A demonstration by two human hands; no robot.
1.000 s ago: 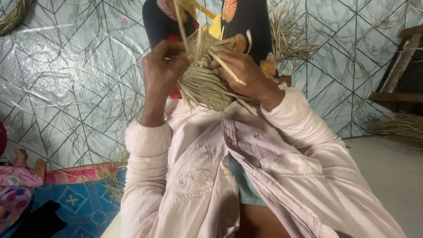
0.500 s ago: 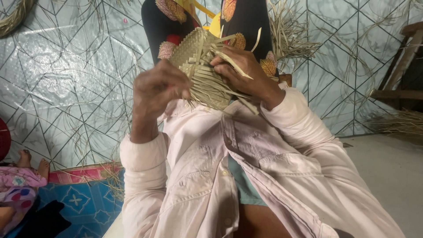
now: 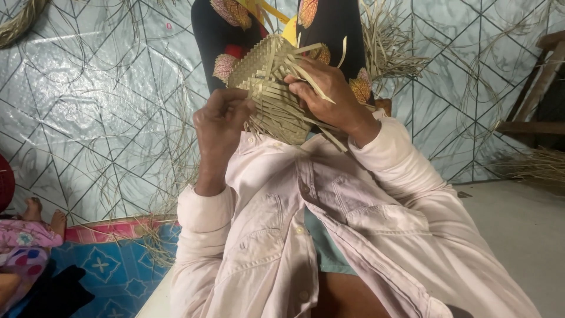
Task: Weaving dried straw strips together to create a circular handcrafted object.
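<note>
- The half-woven piece of pale, flat dried-leaf strips [image 3: 268, 88] sits in the upper middle of the frame, held up in front of the person's chest and between both hands.
- The left hand [image 3: 223, 126], just left of centre, has its fingers curled in against the lower left edge of the woven piece, pinching loose strip ends there.
- The right hand [image 3: 329, 97], just right of centre, clasps the woven piece from the right side, with its fingers laid across the plaited strips and its thumb over the top.
- Loose strip ends [image 3: 318, 126] stick out of the weave below and to the right, past the right hand's wrist.
- Behind the weave, at the top of the frame, lies dark cloth printed with orange and pink leaves [image 3: 329, 35].
- A pale pink button-up shirt with long sleeves [image 3: 276, 235] fills the lower middle.
- Dry grass-like fibres [image 3: 388, 53] lie scattered on the grey sheet with a diamond line pattern [image 3: 88, 88].
- At the lower left edge are another person's bare feet [image 3: 44, 215] beside a blue and red patterned mat [image 3: 112, 259].
</note>
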